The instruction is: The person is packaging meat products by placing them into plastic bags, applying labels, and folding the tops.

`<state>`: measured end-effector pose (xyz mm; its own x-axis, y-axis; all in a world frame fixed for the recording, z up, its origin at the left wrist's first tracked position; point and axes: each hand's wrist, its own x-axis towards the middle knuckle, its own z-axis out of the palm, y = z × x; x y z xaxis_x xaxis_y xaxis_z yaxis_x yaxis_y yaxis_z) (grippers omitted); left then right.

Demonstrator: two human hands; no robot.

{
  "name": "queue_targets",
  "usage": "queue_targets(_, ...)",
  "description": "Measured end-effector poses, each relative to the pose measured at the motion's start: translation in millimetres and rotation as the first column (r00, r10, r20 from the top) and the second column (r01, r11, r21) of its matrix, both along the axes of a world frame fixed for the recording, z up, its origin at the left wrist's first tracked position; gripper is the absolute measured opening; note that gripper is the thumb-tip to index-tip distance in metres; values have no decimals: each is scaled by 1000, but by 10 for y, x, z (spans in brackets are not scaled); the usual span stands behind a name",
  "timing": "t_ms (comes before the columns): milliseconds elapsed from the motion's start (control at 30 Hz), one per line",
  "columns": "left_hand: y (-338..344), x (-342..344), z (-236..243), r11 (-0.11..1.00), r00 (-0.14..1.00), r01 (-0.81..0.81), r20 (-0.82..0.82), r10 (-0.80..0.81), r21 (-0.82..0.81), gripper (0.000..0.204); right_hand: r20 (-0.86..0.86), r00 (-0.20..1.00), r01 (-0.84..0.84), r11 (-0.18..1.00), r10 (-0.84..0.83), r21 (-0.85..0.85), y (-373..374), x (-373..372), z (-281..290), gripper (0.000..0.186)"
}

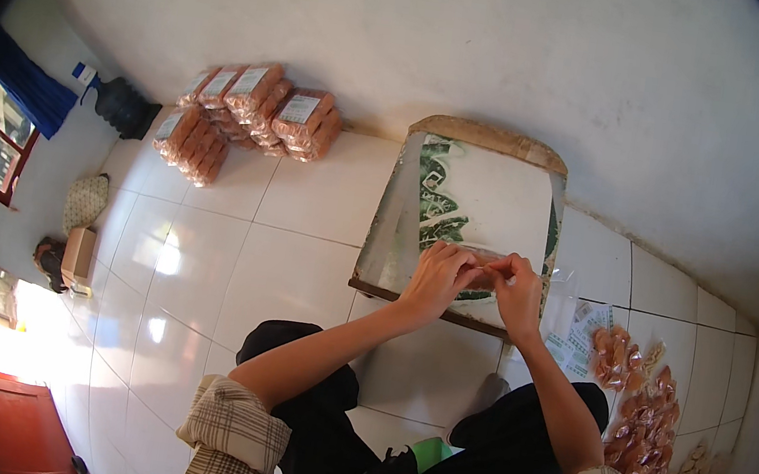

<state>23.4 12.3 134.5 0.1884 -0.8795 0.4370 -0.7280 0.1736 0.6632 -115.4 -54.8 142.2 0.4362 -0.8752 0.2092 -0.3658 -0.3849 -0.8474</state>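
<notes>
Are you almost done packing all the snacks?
Partly. Done: labelled packs stacked by the wall. In hand: left hand and right hand pinch a clear bag over the board. Left: loose small snack packets and paper labels on the floor.

Left arm: enters from lower left, bare forearm angled up and right, checked sleeve rolled at the elbow. Left hand [436, 278]: back facing the camera, fingers curled inward toward the right hand, grip closed in a pinch at the fingertips.

Right arm: enters from lower right, forearm angled up and left, checked cuff rolled near the elbow. Right hand [518, 289]: back up, thumb and forefinger pinched together, pointing left.

Both hands: level with each other, fingertips meeting in the middle, wrists apart, forearms forming a narrow inverted V.
</notes>
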Motion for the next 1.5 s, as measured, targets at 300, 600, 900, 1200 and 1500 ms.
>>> queue_targets(300, -201, 189, -71, 956, 994, 100, -59, -87, 277, 14, 65, 993, -86, 972, 102, -220, 13, 24, 68, 14)
queue_targets(600, -369, 436, 62, 804, 926, 334, -332, -182, 492, 25, -47, 931, -349, 845, 362, -404, -194, -71, 35, 29)
queue_targets(900, -460, 534, 92, 739, 917, 391, -300, -263, 548, 27, -39, 890, -416, 772, 455, -481, -320, -74, -42, 24)
queue_targets(1200, -471, 588, 69, 785, 908, 392, -339, -246, 480, 27, -54, 947, -279, 728, 316, -626, -261, -14, -162, 23)
queue_targets(1500, -11, 225, 214, 970, 844, 208, 524, -112, -127, 28, -76, 961, -254, 732, 267, -632, -314, -33, -111, 23)
